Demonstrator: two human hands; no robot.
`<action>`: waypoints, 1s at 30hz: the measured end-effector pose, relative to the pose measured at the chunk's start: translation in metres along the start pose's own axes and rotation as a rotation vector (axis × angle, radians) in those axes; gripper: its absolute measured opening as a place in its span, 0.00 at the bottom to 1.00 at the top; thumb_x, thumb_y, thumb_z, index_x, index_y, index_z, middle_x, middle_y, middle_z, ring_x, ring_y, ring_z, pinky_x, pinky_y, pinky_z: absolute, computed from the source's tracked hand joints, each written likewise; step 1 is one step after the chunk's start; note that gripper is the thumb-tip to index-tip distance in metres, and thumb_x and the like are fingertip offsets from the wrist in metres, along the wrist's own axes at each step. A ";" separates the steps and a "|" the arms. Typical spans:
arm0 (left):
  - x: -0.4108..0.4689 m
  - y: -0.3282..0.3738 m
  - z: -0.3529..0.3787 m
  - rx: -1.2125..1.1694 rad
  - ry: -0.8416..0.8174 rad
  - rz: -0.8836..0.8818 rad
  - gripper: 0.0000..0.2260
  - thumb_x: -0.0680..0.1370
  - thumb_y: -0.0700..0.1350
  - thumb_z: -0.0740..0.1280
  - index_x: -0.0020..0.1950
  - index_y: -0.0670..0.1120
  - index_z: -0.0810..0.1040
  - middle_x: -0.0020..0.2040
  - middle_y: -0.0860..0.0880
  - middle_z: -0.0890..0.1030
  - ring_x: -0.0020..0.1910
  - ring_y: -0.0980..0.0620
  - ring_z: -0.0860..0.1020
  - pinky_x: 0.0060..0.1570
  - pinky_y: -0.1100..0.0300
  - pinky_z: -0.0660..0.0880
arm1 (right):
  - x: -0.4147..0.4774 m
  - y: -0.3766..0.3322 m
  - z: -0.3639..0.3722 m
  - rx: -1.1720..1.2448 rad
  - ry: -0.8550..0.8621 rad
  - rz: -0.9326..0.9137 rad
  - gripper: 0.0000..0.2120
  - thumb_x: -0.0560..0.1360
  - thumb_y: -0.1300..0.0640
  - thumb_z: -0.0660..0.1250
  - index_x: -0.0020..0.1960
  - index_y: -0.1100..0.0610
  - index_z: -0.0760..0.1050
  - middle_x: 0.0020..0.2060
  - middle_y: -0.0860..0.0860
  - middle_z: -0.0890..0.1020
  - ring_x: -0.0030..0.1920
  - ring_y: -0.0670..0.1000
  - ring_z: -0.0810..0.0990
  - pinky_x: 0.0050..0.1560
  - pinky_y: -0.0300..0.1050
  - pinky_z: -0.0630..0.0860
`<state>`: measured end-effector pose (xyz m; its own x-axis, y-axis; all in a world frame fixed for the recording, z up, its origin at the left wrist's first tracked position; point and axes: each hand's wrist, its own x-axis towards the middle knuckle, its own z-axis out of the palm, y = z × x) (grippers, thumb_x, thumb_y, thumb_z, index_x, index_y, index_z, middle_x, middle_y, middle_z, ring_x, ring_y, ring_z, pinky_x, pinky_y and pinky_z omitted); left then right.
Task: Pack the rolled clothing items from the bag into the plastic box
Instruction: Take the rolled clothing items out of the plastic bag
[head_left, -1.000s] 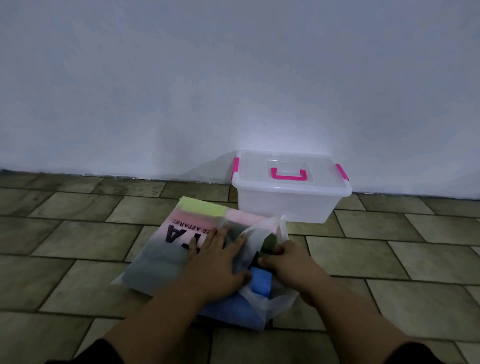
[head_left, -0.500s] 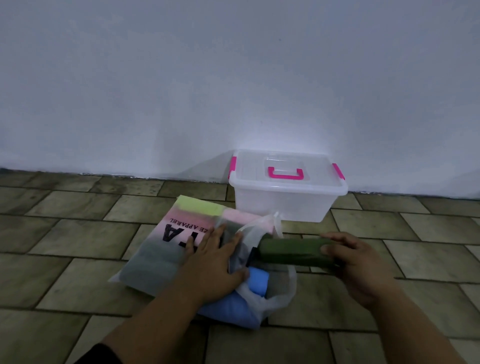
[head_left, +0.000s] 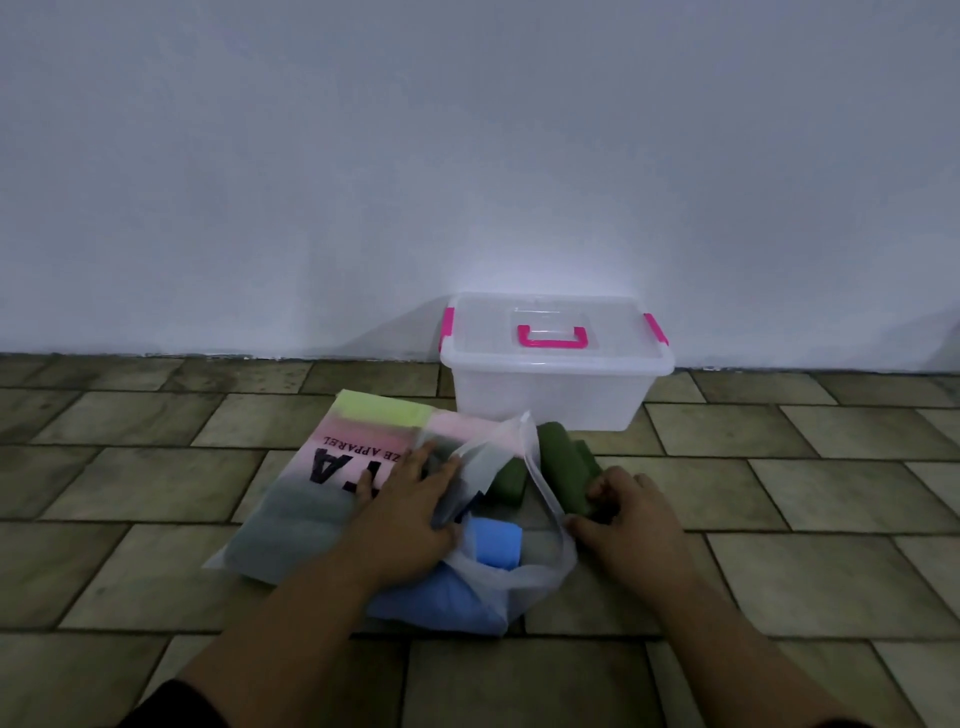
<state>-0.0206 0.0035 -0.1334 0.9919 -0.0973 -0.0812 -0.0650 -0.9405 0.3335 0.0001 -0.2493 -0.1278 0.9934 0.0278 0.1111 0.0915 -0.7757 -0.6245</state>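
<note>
A translucent printed plastic bag (head_left: 332, 499) lies on the tiled floor with rolled clothes showing through it. My left hand (head_left: 410, 514) presses flat on the bag next to its open mouth. In the mouth I see a blue roll (head_left: 493, 543) and a dark green roll (head_left: 506, 480). Another dark green roll (head_left: 563, 467) lies just right of the bag handle, in front of the box. My right hand (head_left: 631, 519) has its fingers curled over that roll's near end. The clear plastic box (head_left: 545, 405) with pink handle and latches stands by the wall, lid on.
A white wall (head_left: 467, 182) rises directly behind the box. Olive floor tiles (head_left: 805, 467) spread to both sides of the bag and box.
My right hand pulled a dark green roll out of the bag, swung it right, then brought it down beside the bag in front of the box. My left hand stayed on the bag.
</note>
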 end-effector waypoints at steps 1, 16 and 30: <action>0.000 0.000 0.000 0.007 0.004 0.002 0.34 0.75 0.58 0.61 0.77 0.60 0.46 0.78 0.55 0.42 0.77 0.51 0.44 0.71 0.41 0.37 | 0.002 -0.003 -0.005 -0.060 0.028 -0.055 0.15 0.64 0.48 0.76 0.45 0.49 0.73 0.41 0.47 0.73 0.42 0.48 0.73 0.38 0.42 0.70; 0.001 -0.004 0.008 0.002 0.035 0.005 0.36 0.71 0.64 0.55 0.76 0.60 0.45 0.78 0.55 0.43 0.76 0.53 0.43 0.70 0.42 0.35 | 0.003 -0.027 -0.017 0.382 -0.456 -0.053 0.14 0.67 0.59 0.74 0.46 0.41 0.79 0.47 0.46 0.80 0.44 0.46 0.81 0.37 0.35 0.77; -0.002 0.002 0.012 0.044 0.073 -0.027 0.34 0.74 0.60 0.57 0.77 0.59 0.47 0.78 0.55 0.43 0.76 0.53 0.43 0.71 0.40 0.37 | 0.013 0.032 -0.002 0.298 0.109 0.172 0.16 0.67 0.55 0.76 0.47 0.45 0.72 0.48 0.50 0.76 0.42 0.43 0.75 0.33 0.35 0.68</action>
<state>-0.0236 -0.0016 -0.1436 0.9986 -0.0489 -0.0206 -0.0408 -0.9562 0.2900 0.0155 -0.2747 -0.1446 0.9844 -0.1667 0.0568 -0.0439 -0.5446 -0.8376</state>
